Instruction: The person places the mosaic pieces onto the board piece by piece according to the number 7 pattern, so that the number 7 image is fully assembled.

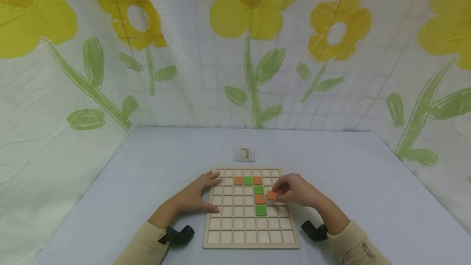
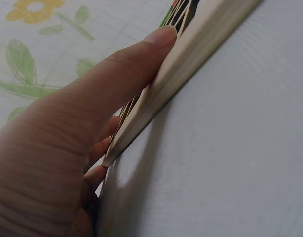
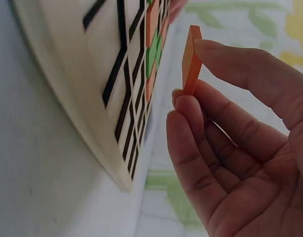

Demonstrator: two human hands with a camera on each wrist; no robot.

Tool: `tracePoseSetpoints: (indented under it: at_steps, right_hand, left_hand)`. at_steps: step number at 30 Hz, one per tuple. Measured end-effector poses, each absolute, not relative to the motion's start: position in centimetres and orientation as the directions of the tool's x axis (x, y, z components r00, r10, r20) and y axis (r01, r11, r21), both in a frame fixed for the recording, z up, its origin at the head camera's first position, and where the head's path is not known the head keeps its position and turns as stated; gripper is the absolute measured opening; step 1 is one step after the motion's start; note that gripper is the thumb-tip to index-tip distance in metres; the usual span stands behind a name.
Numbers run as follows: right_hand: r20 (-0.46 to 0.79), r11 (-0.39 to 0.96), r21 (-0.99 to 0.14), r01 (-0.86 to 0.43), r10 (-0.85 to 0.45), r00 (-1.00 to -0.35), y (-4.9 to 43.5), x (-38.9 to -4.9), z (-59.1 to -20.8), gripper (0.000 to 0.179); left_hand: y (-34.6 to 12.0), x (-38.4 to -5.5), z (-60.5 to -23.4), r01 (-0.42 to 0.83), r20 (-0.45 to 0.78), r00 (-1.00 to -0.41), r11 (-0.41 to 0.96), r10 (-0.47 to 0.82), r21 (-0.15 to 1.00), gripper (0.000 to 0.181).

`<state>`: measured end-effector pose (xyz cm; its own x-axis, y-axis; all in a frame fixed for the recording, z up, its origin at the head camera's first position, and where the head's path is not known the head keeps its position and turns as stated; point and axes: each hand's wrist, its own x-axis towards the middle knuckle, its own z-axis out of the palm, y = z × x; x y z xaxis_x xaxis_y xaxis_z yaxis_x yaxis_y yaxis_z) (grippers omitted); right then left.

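Note:
A wooden grid board (image 1: 238, 235) lies on the table, with square cells. Three orange tiles and three green tiles (image 1: 260, 210) sit in it, forming a row near the far side and a column running toward me. My right hand (image 1: 299, 190) pinches another orange square tile (image 3: 192, 61) between thumb and fingers, above the board just right of that column. In the right wrist view the tile stands on edge, apart from the board. My left hand (image 1: 195, 193) rests on the board's left edge with spread fingers, the thumb (image 2: 127, 71) lying over the rim.
Behind the board lies a small card (image 1: 244, 153) printed with a grid and a shaded pattern. A white table (image 1: 165, 150) carries everything. A curtain (image 1: 191, 72) with painted yellow flowers hangs behind it. Dark wrist cameras (image 1: 180, 235) sit on both wrists.

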<state>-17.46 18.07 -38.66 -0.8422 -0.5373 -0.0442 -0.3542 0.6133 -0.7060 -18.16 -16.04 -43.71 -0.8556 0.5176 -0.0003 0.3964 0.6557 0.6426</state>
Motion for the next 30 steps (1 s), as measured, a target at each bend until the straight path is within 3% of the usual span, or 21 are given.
tracePoseSetpoints:
  at_steps: [19, 30]
  right_hand:
    - [-0.137, 0.559, -0.726, -0.4, -0.688, -0.713, 15.3, -15.0, -38.6, 0.014]
    - [-0.154, 0.554, -0.731, -0.398, -0.702, -0.695, 14.9, -14.6, -39.1, 0.015]
  left_hand:
    - [-16.0, -18.2, -43.8, 0.396, 0.0, -0.857, 0.659, 0.515, 0.639, 0.09]
    - [-16.1, -18.2, -43.8, 0.404, 0.004, -0.856, 0.665, 0.517, 0.628, 0.09]
